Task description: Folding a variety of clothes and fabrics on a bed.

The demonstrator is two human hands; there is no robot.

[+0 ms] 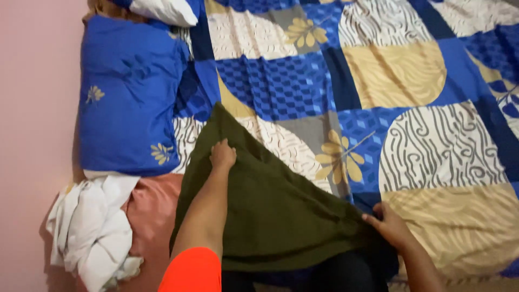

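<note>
Left hand (222, 155) pinching the upper edge of the olive-green cloth (270, 211); right hand (390, 226) gripping its lower right corner. Cloth spread partly flat across the patterned bedspread (421, 146), one point reaching up the bed, surface creased, edges not yet aligned. Judged as early in the laying-out: no fold visible. Blue pillow (130, 92) to the left, white crumpled cloth (92, 227) below it, beside the pink wall (32, 135).

Olive cloth (275, 211) looks matt and soft. The bedsheet (421, 108) is smooth printed cotton, the blue pillow (130, 92) faintly glossy, the white cloth (92, 227) crumpled, the wall (32, 135) matt.
</note>
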